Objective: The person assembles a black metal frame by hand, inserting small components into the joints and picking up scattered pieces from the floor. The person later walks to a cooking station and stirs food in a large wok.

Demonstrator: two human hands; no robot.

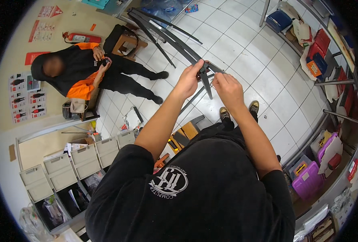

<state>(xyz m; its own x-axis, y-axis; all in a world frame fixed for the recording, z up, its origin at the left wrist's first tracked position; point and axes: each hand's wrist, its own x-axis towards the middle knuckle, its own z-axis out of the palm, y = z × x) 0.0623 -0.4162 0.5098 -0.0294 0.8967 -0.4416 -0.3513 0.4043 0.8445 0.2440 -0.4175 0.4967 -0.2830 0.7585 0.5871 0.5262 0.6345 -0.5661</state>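
Note:
A long dark-grey metal frame of thin bars [178,45] stretches from the upper left to the middle of the head view. Closed around a joint near its close end is my left hand [188,82], the thumb on top. One short, tapering bar [206,85] sticks out below that joint toward me. My right hand [229,89] is just to the right, fingers curled and pinched at the end of a bar [215,68]. Whether those fingertips also hold some small part is hidden.
On the left stands a person [76,72] in black and orange, holding a small dark object. A wooden stool [124,43] and a fire extinguisher [82,38] are nearby. Pale drawers [85,160] lie lower left. Shelves with purple boxes [308,181] line the right.

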